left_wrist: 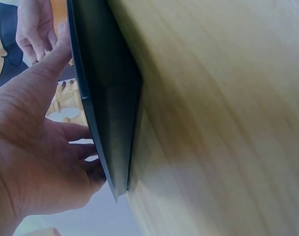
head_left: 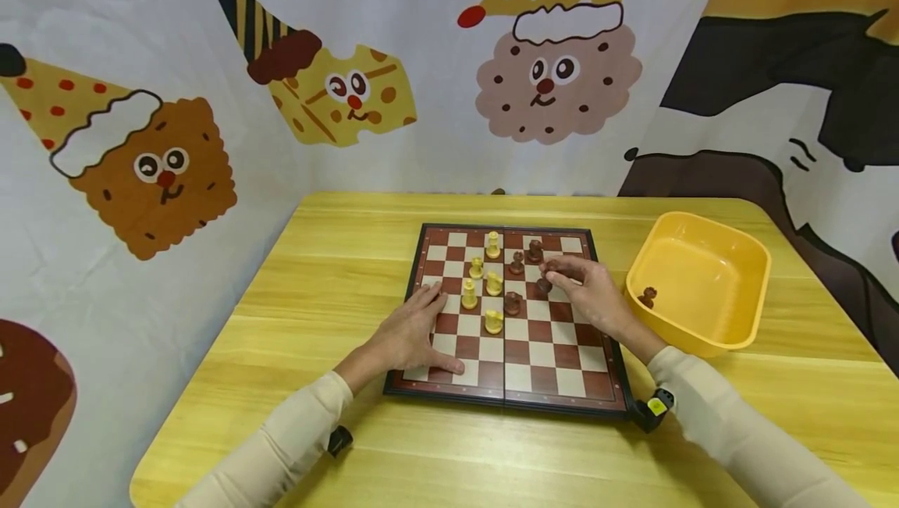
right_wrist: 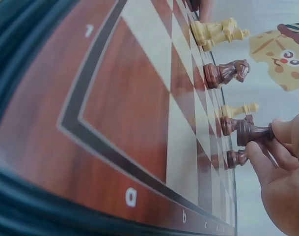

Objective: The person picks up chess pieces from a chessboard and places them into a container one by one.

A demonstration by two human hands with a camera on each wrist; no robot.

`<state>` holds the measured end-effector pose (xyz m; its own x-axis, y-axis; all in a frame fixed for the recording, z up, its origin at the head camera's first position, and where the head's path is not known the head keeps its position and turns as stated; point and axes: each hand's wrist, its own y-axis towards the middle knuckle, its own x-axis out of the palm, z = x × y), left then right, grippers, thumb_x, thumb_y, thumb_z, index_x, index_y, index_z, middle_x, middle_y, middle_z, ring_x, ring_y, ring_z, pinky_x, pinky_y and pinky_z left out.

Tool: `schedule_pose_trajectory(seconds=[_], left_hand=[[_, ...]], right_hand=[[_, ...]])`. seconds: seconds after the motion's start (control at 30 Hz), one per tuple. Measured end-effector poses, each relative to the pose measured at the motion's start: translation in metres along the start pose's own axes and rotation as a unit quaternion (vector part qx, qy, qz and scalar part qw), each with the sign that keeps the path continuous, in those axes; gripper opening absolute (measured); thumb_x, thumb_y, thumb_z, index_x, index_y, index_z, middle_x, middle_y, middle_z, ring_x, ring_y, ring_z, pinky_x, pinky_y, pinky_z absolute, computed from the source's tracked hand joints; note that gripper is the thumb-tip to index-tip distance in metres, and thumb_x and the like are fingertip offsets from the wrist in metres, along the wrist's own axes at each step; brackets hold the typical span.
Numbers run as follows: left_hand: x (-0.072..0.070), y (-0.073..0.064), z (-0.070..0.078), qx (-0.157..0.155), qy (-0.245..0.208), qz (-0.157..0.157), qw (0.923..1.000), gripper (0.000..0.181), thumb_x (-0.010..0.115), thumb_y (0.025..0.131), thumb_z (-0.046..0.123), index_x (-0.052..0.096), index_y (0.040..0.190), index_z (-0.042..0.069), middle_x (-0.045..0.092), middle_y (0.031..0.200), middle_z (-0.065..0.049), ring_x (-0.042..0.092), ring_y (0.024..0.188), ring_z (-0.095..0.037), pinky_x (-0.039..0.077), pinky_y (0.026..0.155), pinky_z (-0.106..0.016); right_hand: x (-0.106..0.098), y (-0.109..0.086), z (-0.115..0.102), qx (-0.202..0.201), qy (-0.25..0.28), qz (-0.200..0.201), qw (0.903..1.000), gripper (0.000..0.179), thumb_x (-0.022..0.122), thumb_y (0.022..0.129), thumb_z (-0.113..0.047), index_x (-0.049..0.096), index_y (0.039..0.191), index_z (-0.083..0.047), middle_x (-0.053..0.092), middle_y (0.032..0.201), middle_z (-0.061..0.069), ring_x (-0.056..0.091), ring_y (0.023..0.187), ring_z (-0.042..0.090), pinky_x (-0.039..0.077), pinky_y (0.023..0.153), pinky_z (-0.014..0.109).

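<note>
On a folding chessboard (head_left: 530, 332), dark and pale yellow chess pieces stand upright. My right hand (head_left: 593, 297) pinches a dark brown chess piece (right_wrist: 253, 132) by its top between thumb and fingers, over the board's right half. The fingers hide that top, so its kind cannot be told. Near it are a dark knight (head_left: 513, 303) and two other dark pieces, one of them a dark piece (head_left: 535, 250) at the back. My left hand (head_left: 410, 336) rests on the board's left edge, fingers spread. Pale pieces, including a yellow knight (head_left: 494, 321), stand between the hands.
A yellow plastic basket (head_left: 755, 289) stands right of the board, with a dark chess piece (head_left: 648, 297) inside by its left wall. The wooden table (head_left: 295, 289) meets a cartoon-printed cloth (head_left: 435, 157) behind it.
</note>
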<state>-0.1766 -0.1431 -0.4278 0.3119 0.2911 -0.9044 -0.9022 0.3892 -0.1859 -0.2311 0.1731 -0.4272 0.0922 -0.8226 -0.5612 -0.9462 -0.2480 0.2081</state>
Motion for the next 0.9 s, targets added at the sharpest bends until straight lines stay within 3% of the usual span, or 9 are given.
schedule_pose_trajectory(seconds=[0.23, 0.5, 0.9], left_hand=[[0.0001, 0.0005, 0.001, 0.001, 0.009, -0.001, 1.0, 0.128, 0.085, 0.067, 0.069, 0.029, 0.16, 0.003, 0.012, 0.169, -0.009, 0.011, 0.154, -0.03, 0.02, 0.12, -0.049], [0.0011, -0.0001, -0.0005, 0.005, 0.01, -0.003, 0.9999, 0.127, 0.085, 0.067, 0.069, 0.029, 0.16, 0.002, 0.011, 0.169, -0.01, 0.011, 0.153, -0.031, 0.021, 0.12, -0.048], [-0.0029, -0.0014, 0.0003, 0.005, 0.017, -0.016, 0.9997, 0.129, 0.082, 0.068, 0.072, 0.026, 0.16, 0.002, 0.009, 0.169, -0.01, 0.009, 0.154, -0.031, 0.02, 0.12, -0.049]], right_hand=[[-0.0026, 0.0001, -0.0044, -0.011, -0.006, 0.005, 0.9999, 0.031, 0.068, 0.1, -0.011, 0.068, 0.126, 0.006, 0.07, 0.118, 0.02, 0.068, 0.102, 0.03, 0.054, 0.074, 0.028], [-0.0035, -0.0009, -0.0039, 0.0, -0.01, -0.007, 0.9999, 0.031, 0.068, 0.101, -0.012, 0.068, 0.126, 0.005, 0.07, 0.117, 0.02, 0.066, 0.111, 0.036, 0.055, 0.088, 0.053], [-0.0068, -0.0025, -0.0019, -0.007, -0.021, -0.022, 0.9995, 0.027, 0.067, 0.101, -0.011, 0.069, 0.123, 0.004, 0.07, 0.117, 0.02, 0.066, 0.109, 0.037, 0.056, 0.087, 0.053]])
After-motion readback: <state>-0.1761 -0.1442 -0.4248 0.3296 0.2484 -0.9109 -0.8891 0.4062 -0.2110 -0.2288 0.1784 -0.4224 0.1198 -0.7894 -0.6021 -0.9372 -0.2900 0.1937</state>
